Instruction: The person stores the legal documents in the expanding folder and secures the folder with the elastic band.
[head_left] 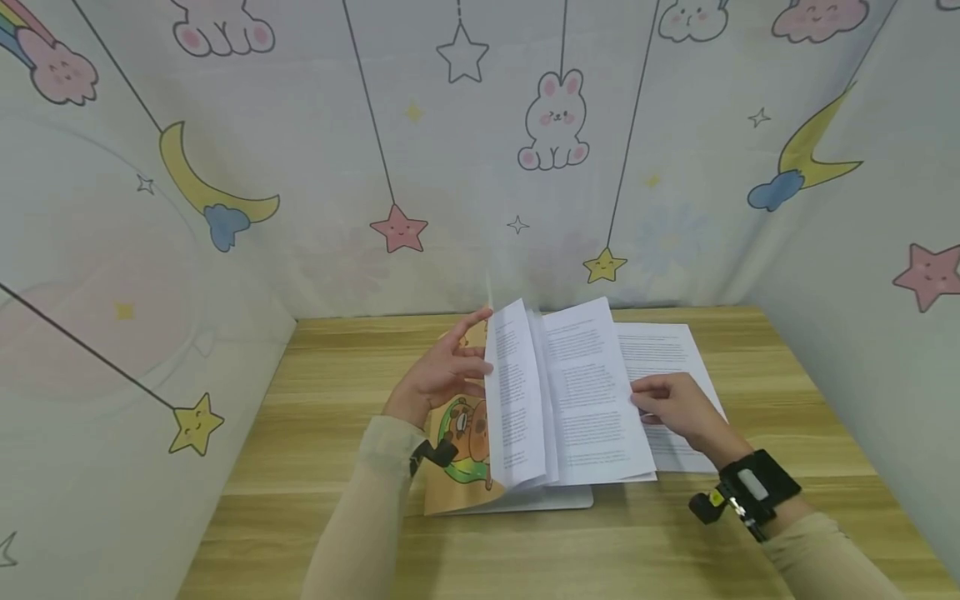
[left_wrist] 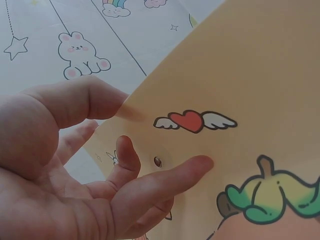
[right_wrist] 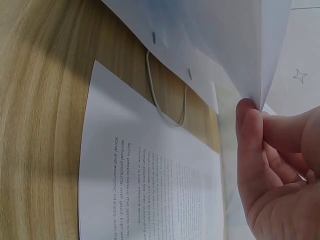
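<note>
A folder with an orange cartoon cover stands partly opened on the table, with printed sheets fanned up inside it. My left hand is at the cover's left side, fingers spread. In the left wrist view these fingers touch the orange cover beside a winged red heart; one fingertip meets its edge. My right hand pinches the right edge of the raised sheets between thumb and fingers. Below that hand lies a loose printed sheet, partly covered by the raised ones.
Everything lies on a wood-grain table. A pale cord loop hangs from the folder's edge over the loose sheet. A white backdrop printed with stars, moons and rabbits rises behind and at both sides.
</note>
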